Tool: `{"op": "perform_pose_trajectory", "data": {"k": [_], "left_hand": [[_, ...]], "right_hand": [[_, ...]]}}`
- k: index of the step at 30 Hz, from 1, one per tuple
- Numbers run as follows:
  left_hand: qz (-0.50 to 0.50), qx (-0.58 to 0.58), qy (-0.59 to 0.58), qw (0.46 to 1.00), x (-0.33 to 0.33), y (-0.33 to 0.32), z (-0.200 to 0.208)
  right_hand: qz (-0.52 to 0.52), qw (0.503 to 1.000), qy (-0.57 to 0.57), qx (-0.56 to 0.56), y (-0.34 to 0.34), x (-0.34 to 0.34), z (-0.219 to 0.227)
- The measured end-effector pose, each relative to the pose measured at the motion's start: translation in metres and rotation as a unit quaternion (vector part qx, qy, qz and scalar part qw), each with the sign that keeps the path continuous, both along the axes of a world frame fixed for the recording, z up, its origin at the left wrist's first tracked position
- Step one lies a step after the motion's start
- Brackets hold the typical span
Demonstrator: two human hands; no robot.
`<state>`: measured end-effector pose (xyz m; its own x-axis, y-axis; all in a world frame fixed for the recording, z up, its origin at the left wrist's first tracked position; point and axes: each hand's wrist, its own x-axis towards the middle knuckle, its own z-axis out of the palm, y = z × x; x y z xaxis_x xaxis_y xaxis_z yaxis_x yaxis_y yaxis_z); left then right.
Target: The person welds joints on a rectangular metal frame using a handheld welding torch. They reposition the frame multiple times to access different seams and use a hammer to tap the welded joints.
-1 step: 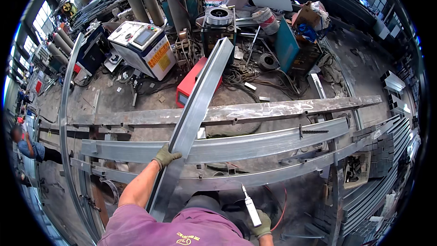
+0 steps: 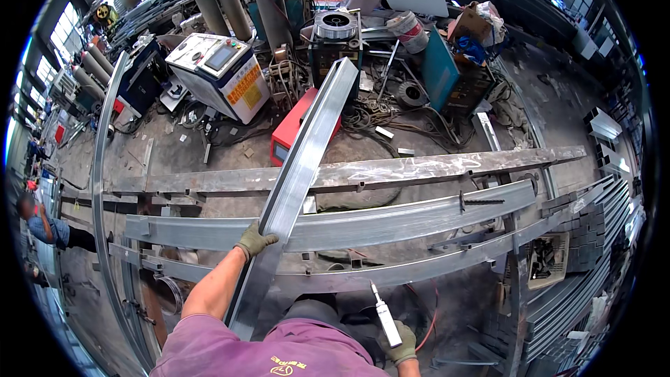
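Your left hand (image 2: 255, 241), gloved, fingers curled closed around edge of long steel channel (image 2: 307, 146). Channel runs away from you, lying across horizontal steel beams (image 2: 391, 220) of frame. Your right hand (image 2: 403, 345), gloved, wraps shut around white welding torch (image 2: 385, 318), tip raised, low beside your body, apart from channel. What has just changed: cannot tell. Beyond frame: red toolbox (image 2: 296, 126), contents hidden; white machine cabinet (image 2: 223, 73); gas cylinders (image 2: 216, 0); another person (image 2: 49, 227) far left.

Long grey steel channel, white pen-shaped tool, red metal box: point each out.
Long grey steel channel (image 2: 301, 160), head view, middle of its flat face.
White pen-shaped tool (image 2: 386, 321), head view, mid-body.
Red metal box (image 2: 292, 132), head view, top face.
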<state>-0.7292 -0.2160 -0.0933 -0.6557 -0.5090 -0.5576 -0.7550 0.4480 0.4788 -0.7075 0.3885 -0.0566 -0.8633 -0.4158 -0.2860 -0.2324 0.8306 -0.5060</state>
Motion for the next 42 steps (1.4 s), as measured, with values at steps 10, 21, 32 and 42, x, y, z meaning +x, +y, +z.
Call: {"op": "perform_pose_trajectory", "data": {"k": [10,21,32,42], "left_hand": [[0.016,-0.15,0.043,0.988,0.006,0.027,-0.032],[0.019,-0.205,-0.159,0.966,-0.007,0.06,0.023],[-0.052,-0.114,-0.192,0.973,-0.008,0.023,0.043],[-0.139,0.033,-0.084,0.986,-0.014,0.05,0.095]], "right_hand": [[-0.151,0.975,-0.02,-0.161,-0.025,0.002,0.023],[-0.097,0.994,-0.006,-0.057,-0.02,0.006,0.008],[-0.141,0.987,0.007,-0.071,-0.035,-0.001,0.042],[-0.189,0.977,0.057,-0.079,-0.021,-0.012,0.043]]}}
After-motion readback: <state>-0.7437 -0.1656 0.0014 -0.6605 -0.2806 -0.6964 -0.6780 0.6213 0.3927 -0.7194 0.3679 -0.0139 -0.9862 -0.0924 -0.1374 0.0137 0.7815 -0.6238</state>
